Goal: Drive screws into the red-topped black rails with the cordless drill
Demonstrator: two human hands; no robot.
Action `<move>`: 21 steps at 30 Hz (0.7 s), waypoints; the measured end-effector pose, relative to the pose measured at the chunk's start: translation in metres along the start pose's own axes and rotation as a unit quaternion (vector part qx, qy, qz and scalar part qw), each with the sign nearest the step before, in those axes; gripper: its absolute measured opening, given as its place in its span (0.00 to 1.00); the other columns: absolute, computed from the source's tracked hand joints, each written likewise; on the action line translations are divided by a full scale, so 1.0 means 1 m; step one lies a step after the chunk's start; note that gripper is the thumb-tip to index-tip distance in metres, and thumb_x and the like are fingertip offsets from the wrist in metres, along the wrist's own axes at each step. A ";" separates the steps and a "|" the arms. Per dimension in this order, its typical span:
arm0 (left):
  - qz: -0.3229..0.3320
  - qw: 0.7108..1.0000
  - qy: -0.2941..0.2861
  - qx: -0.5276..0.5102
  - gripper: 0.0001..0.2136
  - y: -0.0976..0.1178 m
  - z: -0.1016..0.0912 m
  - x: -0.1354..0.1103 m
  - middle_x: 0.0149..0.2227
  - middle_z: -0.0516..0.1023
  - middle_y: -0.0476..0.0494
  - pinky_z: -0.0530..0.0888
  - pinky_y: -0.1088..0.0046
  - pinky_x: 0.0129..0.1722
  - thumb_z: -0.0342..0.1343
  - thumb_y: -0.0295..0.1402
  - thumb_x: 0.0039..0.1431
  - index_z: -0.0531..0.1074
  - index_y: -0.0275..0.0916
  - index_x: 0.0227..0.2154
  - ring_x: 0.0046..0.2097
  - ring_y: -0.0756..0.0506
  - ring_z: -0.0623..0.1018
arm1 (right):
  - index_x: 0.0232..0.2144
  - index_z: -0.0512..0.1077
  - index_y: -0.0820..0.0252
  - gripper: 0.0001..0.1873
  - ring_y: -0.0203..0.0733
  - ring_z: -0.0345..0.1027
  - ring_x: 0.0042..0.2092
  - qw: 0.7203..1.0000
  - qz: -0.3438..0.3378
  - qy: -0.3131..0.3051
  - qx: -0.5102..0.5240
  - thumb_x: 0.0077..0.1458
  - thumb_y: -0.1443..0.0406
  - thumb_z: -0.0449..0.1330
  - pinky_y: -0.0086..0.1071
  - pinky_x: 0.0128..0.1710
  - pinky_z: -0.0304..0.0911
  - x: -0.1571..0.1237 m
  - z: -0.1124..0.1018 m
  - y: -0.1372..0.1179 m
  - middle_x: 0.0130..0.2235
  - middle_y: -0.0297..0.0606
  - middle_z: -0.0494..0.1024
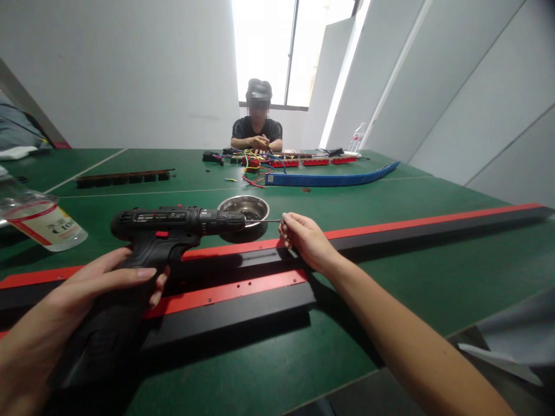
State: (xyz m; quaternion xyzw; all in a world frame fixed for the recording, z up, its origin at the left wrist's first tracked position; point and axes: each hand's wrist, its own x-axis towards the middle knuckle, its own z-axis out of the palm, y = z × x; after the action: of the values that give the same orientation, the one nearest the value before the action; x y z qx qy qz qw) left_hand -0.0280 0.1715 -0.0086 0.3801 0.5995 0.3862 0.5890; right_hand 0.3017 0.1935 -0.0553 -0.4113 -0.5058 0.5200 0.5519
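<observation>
- Black cordless drill (173, 224) held level over the long red-and-black rail (433, 226), chuck pointing right, just in front of the steel bowl (243, 205).
- Left hand (99, 283) closed loosely round the drill's handle, fingers curled across the grip.
- Right hand (303, 238) at the tip of the driver bit (269, 221), fingertips pinched narrow on it; anything between them too small to tell.
- Shorter rail piece (243, 292) lying just beside the long one, nearer the body, on the green table (390, 300).
- Small dark pieces inside the bowl.
- Clear plastic bottle (43, 222) at the far left edge.
- Across the table, a seated person (256, 130) with hands among coloured wires (254, 164), a blue strip (333, 178) to the right of them.
</observation>
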 end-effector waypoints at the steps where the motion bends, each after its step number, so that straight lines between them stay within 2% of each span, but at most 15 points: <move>1: 0.003 1.000 -0.004 0.004 0.20 0.001 0.001 0.000 0.24 0.79 0.44 0.77 0.77 0.20 0.73 0.29 0.26 0.76 0.38 0.29 0.22 0.45 0.78 | 0.27 0.66 0.58 0.22 0.32 0.59 0.25 1.000 -0.003 -0.002 -0.007 0.57 0.47 0.64 0.28 0.25 0.56 0.000 0.000 0.001 0.25 0.29 0.67; 12: 0.025 0.999 -0.012 0.025 0.21 0.001 0.005 -0.005 0.25 0.79 0.45 0.77 0.78 0.20 0.73 0.29 0.28 0.74 0.36 0.30 0.22 0.47 0.78 | 0.25 0.64 0.57 0.24 0.31 0.58 0.23 0.999 -0.021 0.014 -0.023 0.56 0.46 0.64 0.28 0.24 0.56 0.001 0.004 0.003 0.24 0.28 0.65; 21: 0.016 1.000 -0.010 0.016 0.21 0.000 0.005 -0.005 0.25 0.80 0.45 0.77 0.79 0.21 0.74 0.29 0.28 0.75 0.36 0.31 0.22 0.47 0.78 | 0.25 0.63 0.57 0.24 0.31 0.59 0.23 0.998 -0.019 0.038 -0.035 0.57 0.46 0.64 0.27 0.24 0.56 0.000 0.005 0.002 0.23 0.29 0.66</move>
State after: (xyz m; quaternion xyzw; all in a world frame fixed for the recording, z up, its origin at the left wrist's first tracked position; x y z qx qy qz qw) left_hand -0.0230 0.1674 -0.0064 0.4024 0.5938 0.3824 0.5825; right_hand 0.2964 0.1938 -0.0564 -0.4404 -0.5096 0.4757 0.5658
